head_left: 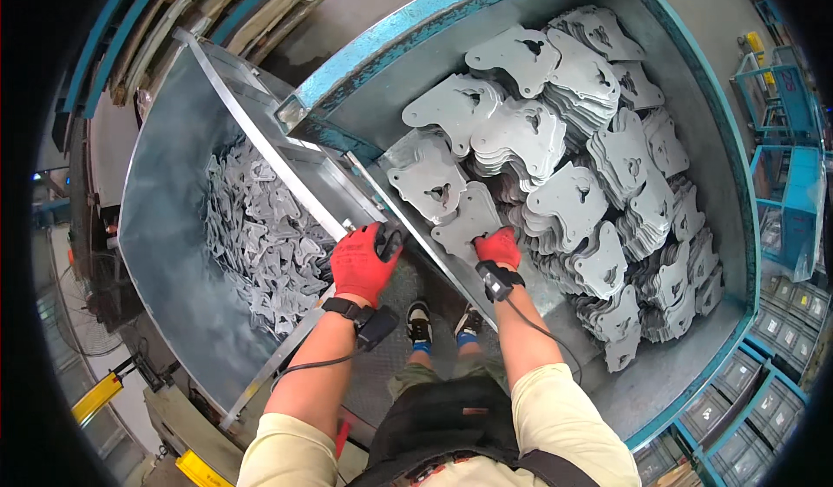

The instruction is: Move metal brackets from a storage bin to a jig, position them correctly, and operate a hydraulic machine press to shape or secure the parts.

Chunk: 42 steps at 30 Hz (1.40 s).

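My right hand [498,248], in a red glove, is closed at the near edge of a flat grey metal plate [470,220] with rounded corners. Its fingertips are partly hidden. That plate lies at the near left side of a large bin [382,32] with blue edges, beside stacks of similar plates [519,136] with cut-out holes. My left hand [363,264], gloved in red with dark finger pads, is over the rim of the left bin [279,162]. Its thumb and fingers are curved but apart, with nothing seen between them.
Many small grey metal pieces [269,235] lie heaped in the left bin. Between the bins, my shoes [419,324] stand on a dark floor. Wooden pallets [252,6] are stacked at the far left. Blue racks [785,196] and grey crates [737,383] stand to the right.
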Available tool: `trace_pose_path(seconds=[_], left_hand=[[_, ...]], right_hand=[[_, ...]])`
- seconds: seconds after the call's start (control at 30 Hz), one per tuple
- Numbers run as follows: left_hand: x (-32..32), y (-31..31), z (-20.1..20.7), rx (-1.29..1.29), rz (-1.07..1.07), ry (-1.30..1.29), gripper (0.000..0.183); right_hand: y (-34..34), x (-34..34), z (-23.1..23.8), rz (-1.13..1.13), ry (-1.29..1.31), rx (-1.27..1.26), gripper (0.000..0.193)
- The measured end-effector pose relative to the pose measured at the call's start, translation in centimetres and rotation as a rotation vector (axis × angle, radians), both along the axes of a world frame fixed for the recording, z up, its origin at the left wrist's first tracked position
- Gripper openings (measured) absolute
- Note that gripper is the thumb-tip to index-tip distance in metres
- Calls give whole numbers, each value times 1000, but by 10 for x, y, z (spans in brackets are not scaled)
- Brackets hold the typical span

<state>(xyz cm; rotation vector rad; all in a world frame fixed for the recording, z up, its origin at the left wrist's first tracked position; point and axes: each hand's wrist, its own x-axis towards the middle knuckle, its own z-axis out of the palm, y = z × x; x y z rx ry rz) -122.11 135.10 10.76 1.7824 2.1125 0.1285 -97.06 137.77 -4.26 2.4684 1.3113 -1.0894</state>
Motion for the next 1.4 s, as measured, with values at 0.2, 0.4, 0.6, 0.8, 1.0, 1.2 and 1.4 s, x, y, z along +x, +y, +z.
trace_pose_path(seconds=[0.2,0.4,0.6,0.8,1.0,1.2,1.4], left_hand=[[7,6,-1,18,-13,5,46],[6,5,4,-34,24,8,44],[4,5,1,13,-5,1,43],[2,4,2,-43,18,-30,47],[3,1,-3,22,-8,-28,44],[-2,0,-4,22,-16,-10,45],[4,2,-4,20,-2,-19,46]], right_hand=[[-3,8,-17,-231,53,153,68],[-7,20,-23,-232,97,177,73],[-22,3,-24,-570,157,428,82],[-20,6,-32,-457,97,339,67],[-20,11,-46,-257,-9,332,55],[-9,16,-39,-145,42,170,55],[-6,27,-27,-108,51,167,55]])
